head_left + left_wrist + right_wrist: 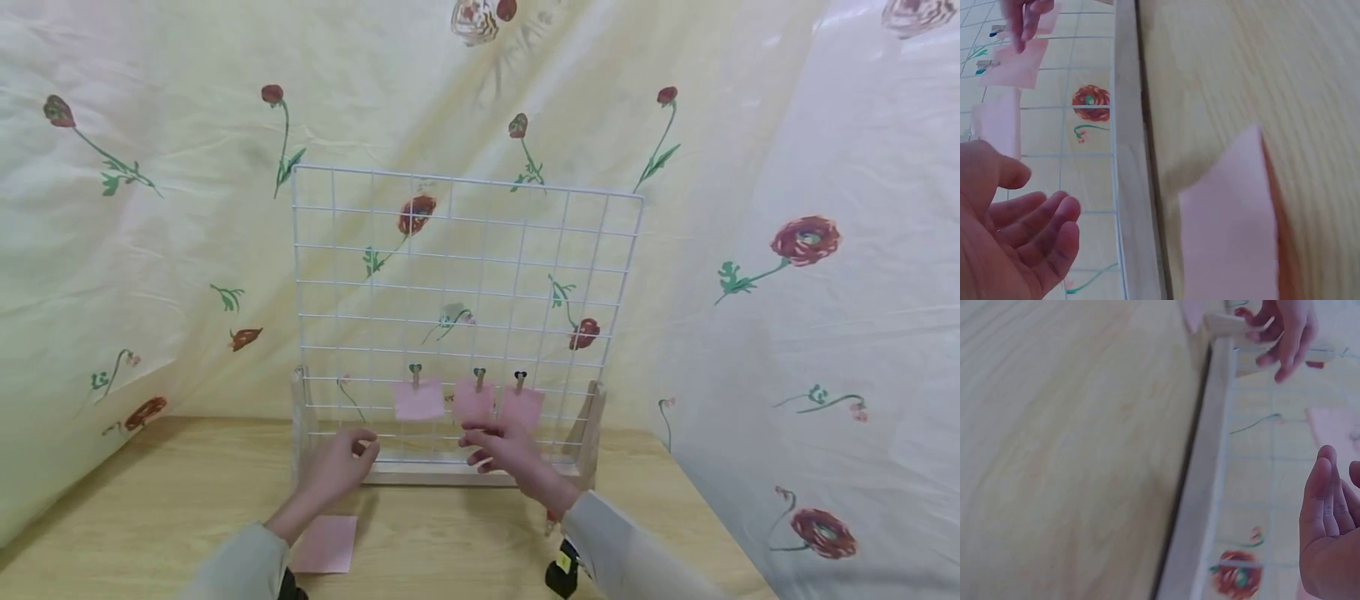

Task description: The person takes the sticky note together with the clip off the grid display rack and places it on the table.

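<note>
Three pink paper notes hang on a white wire grid (465, 271), each under a small wooden clip: a left note (420, 403), a middle note (473, 405) and a right note (522, 408). My left hand (341, 460) hovers before the grid's lower left, fingers loosely bent, nothing between them. In front of the middle and right notes is my right hand (510, 452), its fingers loosely extended and holding nothing visible. Whether it touches a note I cannot tell. Another pink note (1229, 231) lies on the table beneath my left forearm, one corner lifted.
The grid stands in a wooden base (472, 475) with side posts on the wooden table (435, 542). A black object with a yellow patch (562, 570) sits by my right sleeve. Behind everything hangs a flowered curtain (202, 250).
</note>
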A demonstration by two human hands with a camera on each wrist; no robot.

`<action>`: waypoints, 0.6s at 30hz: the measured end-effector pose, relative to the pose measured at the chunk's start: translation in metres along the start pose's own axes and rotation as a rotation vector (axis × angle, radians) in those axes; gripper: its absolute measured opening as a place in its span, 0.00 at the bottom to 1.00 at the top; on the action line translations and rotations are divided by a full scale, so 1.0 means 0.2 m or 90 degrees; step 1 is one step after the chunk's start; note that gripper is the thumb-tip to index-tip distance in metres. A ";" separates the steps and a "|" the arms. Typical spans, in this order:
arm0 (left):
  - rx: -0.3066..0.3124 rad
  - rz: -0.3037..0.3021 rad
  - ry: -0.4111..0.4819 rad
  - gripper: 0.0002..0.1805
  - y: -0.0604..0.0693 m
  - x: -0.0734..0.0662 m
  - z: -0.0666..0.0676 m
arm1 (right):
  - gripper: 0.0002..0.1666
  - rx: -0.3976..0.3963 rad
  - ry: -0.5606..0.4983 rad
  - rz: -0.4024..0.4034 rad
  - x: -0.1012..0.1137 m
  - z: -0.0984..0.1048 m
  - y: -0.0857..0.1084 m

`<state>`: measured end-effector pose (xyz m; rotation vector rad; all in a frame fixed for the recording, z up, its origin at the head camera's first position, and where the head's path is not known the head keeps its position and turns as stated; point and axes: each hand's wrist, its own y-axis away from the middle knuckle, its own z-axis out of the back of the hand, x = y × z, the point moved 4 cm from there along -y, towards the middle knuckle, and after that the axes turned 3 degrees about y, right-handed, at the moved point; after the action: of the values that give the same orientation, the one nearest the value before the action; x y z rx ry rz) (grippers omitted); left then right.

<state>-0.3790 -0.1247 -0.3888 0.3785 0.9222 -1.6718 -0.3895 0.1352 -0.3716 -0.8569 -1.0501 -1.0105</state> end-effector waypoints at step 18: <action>-0.079 0.121 0.289 0.18 -0.11 -0.05 -0.09 | 0.29 -0.025 -0.020 0.035 0.33 -0.20 -0.23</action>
<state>-0.4002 -0.1039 -0.3853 0.7571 1.2720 -1.3688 -0.4112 0.0682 -0.3160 -0.9307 -1.0306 -0.9767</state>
